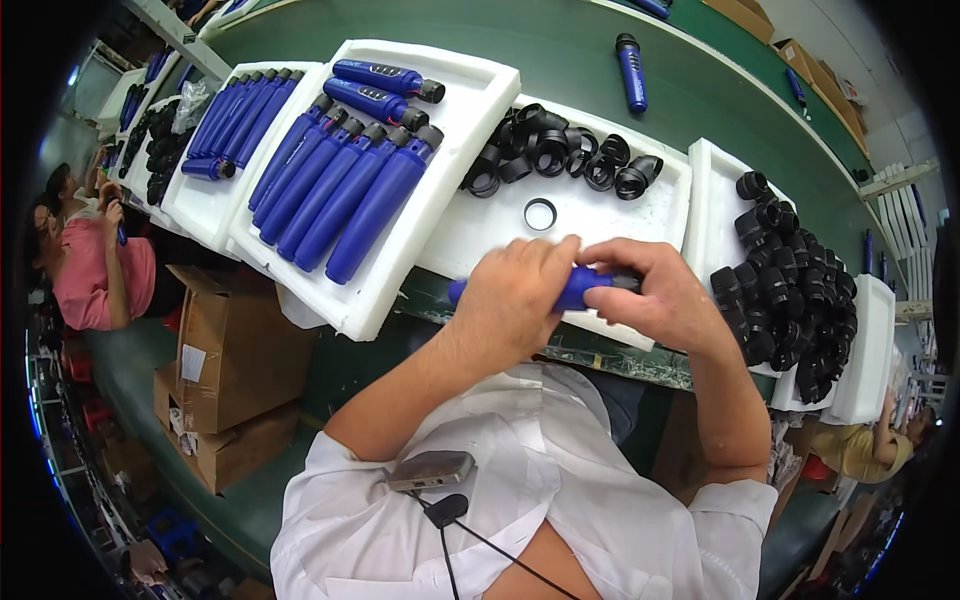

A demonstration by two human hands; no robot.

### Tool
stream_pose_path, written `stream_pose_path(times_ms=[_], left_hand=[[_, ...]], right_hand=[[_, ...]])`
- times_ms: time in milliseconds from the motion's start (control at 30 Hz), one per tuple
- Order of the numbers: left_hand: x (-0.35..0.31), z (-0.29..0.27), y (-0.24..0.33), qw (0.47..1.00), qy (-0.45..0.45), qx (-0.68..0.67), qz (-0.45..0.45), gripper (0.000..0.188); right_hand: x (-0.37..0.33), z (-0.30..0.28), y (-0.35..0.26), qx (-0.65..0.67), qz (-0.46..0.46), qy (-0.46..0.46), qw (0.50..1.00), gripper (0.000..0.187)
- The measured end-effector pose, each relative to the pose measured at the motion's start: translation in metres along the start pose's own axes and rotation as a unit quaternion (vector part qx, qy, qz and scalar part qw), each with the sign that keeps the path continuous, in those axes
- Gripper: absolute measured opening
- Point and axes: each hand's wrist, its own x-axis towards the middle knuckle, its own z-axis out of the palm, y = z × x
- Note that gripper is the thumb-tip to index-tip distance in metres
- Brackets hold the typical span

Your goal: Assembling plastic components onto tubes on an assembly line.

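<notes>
Over the front edge of a white foam tray (455,240), my left hand (513,297) is wrapped round a blue microphone body (575,290) lying sideways. My right hand (660,295) closes on its dark right end, where fingers and thumb hide the detail. Just beyond my hands, a black ring (540,213) lies in the tray. Several black ring-shaped collars (550,152) are piled along that tray's far side. To the left, a second foam tray (500,85) carries blue microphone bodies (370,215) with dark ends, set in a row.
At the right, a foam tray (705,180) is heaped with black collars (785,270). A blue microphone (631,72) stands apart on the green bench (560,60). Cardboard boxes (240,350) sit below at the left. Other people (100,255) work at both sides.
</notes>
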Motion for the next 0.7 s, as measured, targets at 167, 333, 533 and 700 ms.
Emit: stream_pose_path(times_ms=[167, 333, 533, 700], left_hand=[[-0.011, 0.004, -0.019, 0.967, 0.013, -0.188, -0.17, 0.053], [-0.024, 0.004, -0.02, 0.944, 0.068, -0.255, -0.199, 0.052], [-0.024, 0.003, -0.026, 0.951, 0.103, -0.235, -0.171, 0.049], [-0.018, 0.01, -0.029, 0.968, 0.126, -0.176, -0.13, 0.048]], right_hand=[[0.053, -0.011, 0.002, 0.021, 0.05, 0.041, 0.998, 0.057], [0.108, 0.036, 0.07, -0.384, -0.126, 0.162, 0.9, 0.045], [0.118, 0.035, 0.069, -0.422, -0.103, 0.138, 0.89, 0.038], [0.058, -0.005, 0.014, 0.13, -0.038, 0.094, 0.986, 0.05]])
